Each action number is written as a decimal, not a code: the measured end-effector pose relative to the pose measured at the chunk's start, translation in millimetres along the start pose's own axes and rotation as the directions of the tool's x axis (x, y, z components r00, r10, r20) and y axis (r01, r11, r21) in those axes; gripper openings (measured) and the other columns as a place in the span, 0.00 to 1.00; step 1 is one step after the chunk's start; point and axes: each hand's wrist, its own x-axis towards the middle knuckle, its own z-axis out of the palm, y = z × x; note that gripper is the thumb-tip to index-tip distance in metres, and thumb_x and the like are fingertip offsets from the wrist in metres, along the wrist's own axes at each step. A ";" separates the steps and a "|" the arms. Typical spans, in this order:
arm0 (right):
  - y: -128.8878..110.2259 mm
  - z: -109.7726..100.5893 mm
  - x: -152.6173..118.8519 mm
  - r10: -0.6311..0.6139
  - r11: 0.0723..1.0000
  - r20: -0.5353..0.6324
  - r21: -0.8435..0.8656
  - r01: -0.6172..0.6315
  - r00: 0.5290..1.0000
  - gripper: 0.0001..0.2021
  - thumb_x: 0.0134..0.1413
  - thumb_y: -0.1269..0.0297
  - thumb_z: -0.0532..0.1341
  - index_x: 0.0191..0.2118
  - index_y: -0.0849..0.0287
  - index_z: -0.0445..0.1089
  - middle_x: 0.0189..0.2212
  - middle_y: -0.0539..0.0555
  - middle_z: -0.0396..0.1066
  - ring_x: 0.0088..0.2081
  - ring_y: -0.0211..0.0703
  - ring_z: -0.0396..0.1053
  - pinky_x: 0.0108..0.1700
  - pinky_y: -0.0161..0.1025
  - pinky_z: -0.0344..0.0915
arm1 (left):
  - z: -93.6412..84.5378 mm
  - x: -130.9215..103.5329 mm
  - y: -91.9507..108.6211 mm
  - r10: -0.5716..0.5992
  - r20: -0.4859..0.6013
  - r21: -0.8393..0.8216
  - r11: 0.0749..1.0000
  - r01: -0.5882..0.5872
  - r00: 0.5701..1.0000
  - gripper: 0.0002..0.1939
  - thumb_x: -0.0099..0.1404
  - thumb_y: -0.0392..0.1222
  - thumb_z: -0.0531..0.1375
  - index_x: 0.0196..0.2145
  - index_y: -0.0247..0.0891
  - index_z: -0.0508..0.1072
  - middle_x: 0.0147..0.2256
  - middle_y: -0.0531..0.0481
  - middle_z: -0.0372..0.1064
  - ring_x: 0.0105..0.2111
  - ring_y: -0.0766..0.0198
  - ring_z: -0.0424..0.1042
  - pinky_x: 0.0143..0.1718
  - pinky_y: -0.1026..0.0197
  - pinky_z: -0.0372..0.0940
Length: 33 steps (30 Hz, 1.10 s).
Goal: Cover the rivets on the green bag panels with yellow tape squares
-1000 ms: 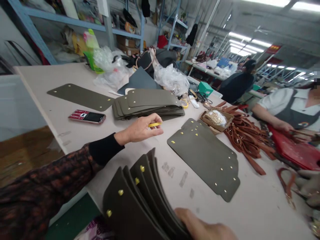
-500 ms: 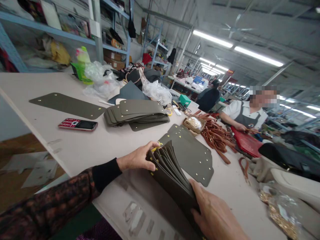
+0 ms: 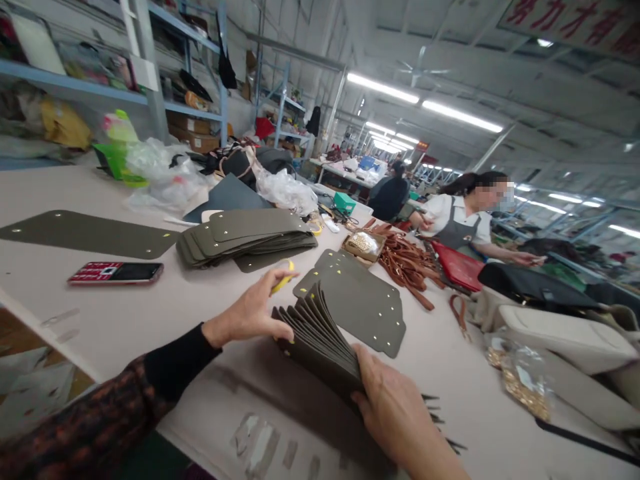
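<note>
Many olive panels [image 3: 320, 357] are standing fanned between both hands over the bench [image 3: 215, 403]; contact underneath is not showing. The right hand [image 3: 395, 393] is gripping them at one end; the left hand [image 3: 247, 313] is holding its fingers parted, thumb resting at the other, a yellow ring [image 3: 275, 288] sitting by the index finger. Beyond, a panel stack [image 3: 260, 223] is lying. A slackening right grip could be letting panels slide apart; the ring could be snagging corners.

Both hands [image 3: 395, 400] touch a fanned panel stack [image 3: 320, 348]
</note>
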 end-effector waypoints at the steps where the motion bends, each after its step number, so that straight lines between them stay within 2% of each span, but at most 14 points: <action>1: -0.7 -1.7 0.3 0.021 1.000 -0.004 0.001 -0.021 1.000 0.27 0.48 0.76 0.59 0.56 0.59 0.58 0.43 0.61 0.73 0.45 0.53 0.72 0.45 0.43 0.67 | -3.6 3.5 8.0 0.038 0.002 0.073 0.997 -0.038 0.999 0.52 0.43 0.56 0.72 0.59 0.40 0.52 0.59 0.36 0.57 0.59 0.47 0.58 0.60 0.45 0.54; 3: -4.8 -5.3 0.9 0.061 0.998 -0.007 -0.014 -0.061 0.998 0.23 0.48 0.75 0.60 0.52 0.59 0.61 0.41 0.60 0.74 0.43 0.53 0.73 0.42 0.43 0.67 | -2.4 11.7 28.3 0.161 0.131 0.211 0.959 -0.186 0.978 0.51 0.42 0.55 0.72 0.58 0.41 0.53 0.58 0.39 0.57 0.58 0.47 0.58 0.59 0.47 0.55; 6: -14.8 -9.2 1.1 0.087 0.996 -0.051 -0.018 -0.088 0.995 0.19 0.48 0.74 0.61 0.48 0.60 0.63 0.39 0.60 0.73 0.40 0.52 0.73 0.39 0.43 0.68 | 20.2 23.7 57.6 0.296 0.387 0.283 0.863 -0.418 0.873 0.46 0.42 0.50 0.73 0.56 0.41 0.58 0.57 0.41 0.60 0.57 0.47 0.58 0.57 0.49 0.57; 8: -16.5 -9.6 -2.8 0.098 0.995 -0.117 0.011 -0.097 0.988 0.16 0.49 0.72 0.62 0.46 0.62 0.64 0.38 0.61 0.73 0.39 0.54 0.72 0.40 0.46 0.68 | 40.5 30.1 68.7 0.281 0.483 0.322 0.824 -0.467 0.829 0.40 0.44 0.45 0.73 0.52 0.39 0.62 0.51 0.42 0.65 0.51 0.48 0.64 0.51 0.51 0.60; 10: -7.8 -7.1 -14.7 0.070 0.994 -0.244 0.096 -0.047 0.967 0.17 0.50 0.68 0.64 0.47 0.61 0.66 0.41 0.61 0.72 0.44 0.55 0.70 0.46 0.50 0.67 | 56.1 35.3 71.8 0.225 0.514 0.384 0.802 -0.457 0.828 0.34 0.46 0.42 0.72 0.49 0.38 0.64 0.44 0.43 0.68 0.44 0.50 0.67 0.46 0.52 0.61; 12: 13.3 1.6 -36.3 0.081 0.968 -0.454 0.249 0.039 0.887 0.22 0.51 0.61 0.65 0.52 0.58 0.64 0.50 0.61 0.68 0.53 0.56 0.65 0.55 0.53 0.61 | 63.1 38.9 70.4 0.191 0.509 0.435 0.784 -0.443 0.839 0.31 0.47 0.41 0.71 0.48 0.38 0.65 0.41 0.44 0.68 0.41 0.51 0.68 0.43 0.53 0.61; 14: 42.7 19.9 -62.7 0.255 0.889 -0.634 0.451 0.082 0.730 0.29 0.54 0.56 0.63 0.60 0.55 0.57 0.59 0.60 0.59 0.61 0.53 0.56 0.62 0.53 0.53 | 63.3 40.6 68.5 0.187 0.503 0.456 0.772 -0.443 0.844 0.31 0.47 0.41 0.71 0.48 0.38 0.65 0.40 0.44 0.68 0.40 0.52 0.68 0.43 0.54 0.61; 15: 57.5 32.8 -74.7 0.376 0.828 -0.661 0.554 0.085 0.650 0.32 0.56 0.54 0.61 0.63 0.55 0.53 0.62 0.60 0.55 0.63 0.53 0.52 0.64 0.54 0.50 | 62.3 40.7 68.1 0.187 0.502 0.460 0.769 -0.444 0.844 0.30 0.48 0.42 0.71 0.47 0.39 0.65 0.39 0.44 0.68 0.40 0.52 0.68 0.43 0.54 0.60; 17: 79.5 63.0 -91.0 0.533 0.681 -0.614 0.720 0.136 0.583 0.38 0.56 0.50 0.58 0.67 0.56 0.42 0.67 0.61 0.45 0.66 0.55 0.45 0.65 0.58 0.45 | 60.7 40.4 68.5 0.188 0.497 0.465 0.767 -0.443 0.847 0.30 0.48 0.43 0.71 0.47 0.39 0.65 0.39 0.45 0.69 0.40 0.52 0.68 0.43 0.54 0.60; 19: 83.6 92.0 -93.7 0.596 0.545 -0.552 0.812 0.211 0.584 0.44 0.55 0.46 0.57 0.68 0.58 0.34 0.69 0.61 0.37 0.68 0.56 0.39 0.65 0.59 0.42 | 61.1 39.8 69.6 0.190 0.494 0.468 0.764 -0.444 0.848 0.30 0.48 0.44 0.71 0.47 0.39 0.65 0.39 0.45 0.69 0.40 0.52 0.68 0.43 0.54 0.60; 21: 69.8 111.7 -84.4 0.630 0.450 -0.486 0.864 0.225 0.606 0.49 0.51 0.47 0.61 0.69 0.59 0.31 0.69 0.62 0.35 0.68 0.56 0.36 0.66 0.57 0.42 | 63.4 39.1 70.3 0.203 0.495 0.466 0.759 -0.455 0.845 0.30 0.49 0.43 0.70 0.47 0.39 0.65 0.39 0.45 0.69 0.40 0.52 0.68 0.43 0.53 0.60; 24: 38.4 117.8 -62.3 0.663 0.350 -0.382 0.918 0.185 0.643 0.53 0.46 0.56 0.67 0.69 0.56 0.30 0.68 0.61 0.40 0.67 0.54 0.43 0.65 0.53 0.46 | 67.1 38.0 69.6 0.230 0.497 0.462 0.746 -0.480 0.837 0.31 0.49 0.43 0.70 0.49 0.38 0.65 0.40 0.45 0.69 0.40 0.52 0.67 0.43 0.53 0.60; 27: 25.4 109.9 -50.3 0.682 0.330 -0.337 0.934 0.138 0.650 0.54 0.43 0.63 0.68 0.69 0.55 0.32 0.68 0.59 0.42 0.67 0.53 0.44 0.66 0.52 0.46 | 68.5 37.7 67.7 0.231 0.502 0.471 0.736 -0.487 0.834 0.31 0.49 0.43 0.71 0.49 0.38 0.65 0.40 0.44 0.69 0.40 0.52 0.67 0.43 0.53 0.60; 33: 44.5 98.5 -57.0 0.664 0.382 -0.396 0.909 0.167 0.635 0.58 0.37 0.66 0.71 0.69 0.56 0.32 0.68 0.60 0.39 0.68 0.53 0.39 0.67 0.52 0.40 | 69.0 37.3 62.5 0.247 0.502 0.451 0.743 -0.495 0.829 0.29 0.49 0.40 0.70 0.48 0.40 0.67 0.39 0.46 0.70 0.39 0.53 0.69 0.42 0.54 0.61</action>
